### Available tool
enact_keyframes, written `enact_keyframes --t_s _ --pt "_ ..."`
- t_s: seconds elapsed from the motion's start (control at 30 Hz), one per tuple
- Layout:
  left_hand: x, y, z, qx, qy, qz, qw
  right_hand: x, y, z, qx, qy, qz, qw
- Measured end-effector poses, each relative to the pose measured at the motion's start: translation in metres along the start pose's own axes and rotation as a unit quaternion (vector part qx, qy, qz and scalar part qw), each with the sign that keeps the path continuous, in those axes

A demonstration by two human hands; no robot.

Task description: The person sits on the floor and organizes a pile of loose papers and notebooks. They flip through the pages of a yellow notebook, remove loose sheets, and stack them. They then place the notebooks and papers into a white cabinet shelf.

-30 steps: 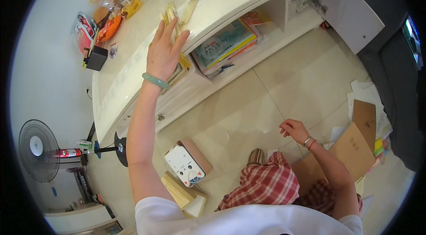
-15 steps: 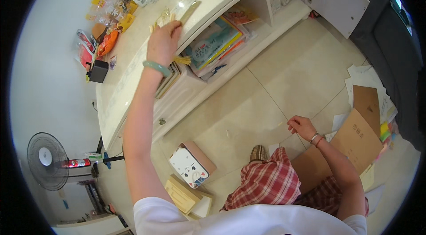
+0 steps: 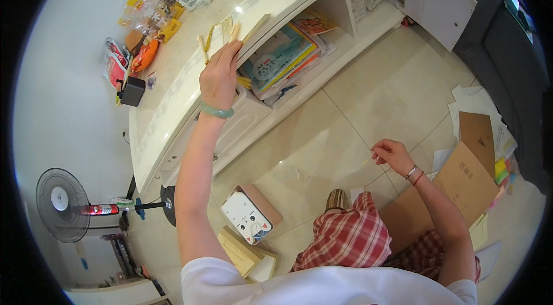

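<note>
Reaching the left hand (image 3: 220,77), clamped on pale wooden pieces (image 3: 230,31), onto the counter (image 3: 173,103) at eleven o'clock; right hand (image 3: 391,154) pinching a small scrap (image 3: 365,161) at three o'clock; pieces not yet set down.

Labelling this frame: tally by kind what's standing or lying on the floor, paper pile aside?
Standing fan: 1
White box with a cartoon face: 1
Tan boxes beside it: 1 stack, count inside unclear
Large brown cardboard pieces: 2
Total: 5
Left hand is up at the counter on a thin wooden piece; right hand hovers over the floor tiles.
</note>
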State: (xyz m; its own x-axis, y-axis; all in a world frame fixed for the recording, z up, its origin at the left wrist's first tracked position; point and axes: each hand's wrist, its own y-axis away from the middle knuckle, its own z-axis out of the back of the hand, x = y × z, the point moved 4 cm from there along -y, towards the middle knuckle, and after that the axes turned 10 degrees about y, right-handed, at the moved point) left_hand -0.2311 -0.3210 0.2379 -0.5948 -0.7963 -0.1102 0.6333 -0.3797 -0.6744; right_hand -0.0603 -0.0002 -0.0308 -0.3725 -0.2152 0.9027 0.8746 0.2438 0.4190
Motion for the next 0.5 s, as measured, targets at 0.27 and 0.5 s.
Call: enact_keyframes --t_s 0.27,0.5 --pt "-0.005 0.012 0.002 -0.046 0.022 -0.022 0.998 0.17 -0.041 -0.064 0.105 -0.234 0.146 0.956" --pt "-0.023 0.002 0.009 -0.018 0.178 0.1 0.979 0.292 -0.116 -0.112 0.168 -0.385 0.188 0.888"
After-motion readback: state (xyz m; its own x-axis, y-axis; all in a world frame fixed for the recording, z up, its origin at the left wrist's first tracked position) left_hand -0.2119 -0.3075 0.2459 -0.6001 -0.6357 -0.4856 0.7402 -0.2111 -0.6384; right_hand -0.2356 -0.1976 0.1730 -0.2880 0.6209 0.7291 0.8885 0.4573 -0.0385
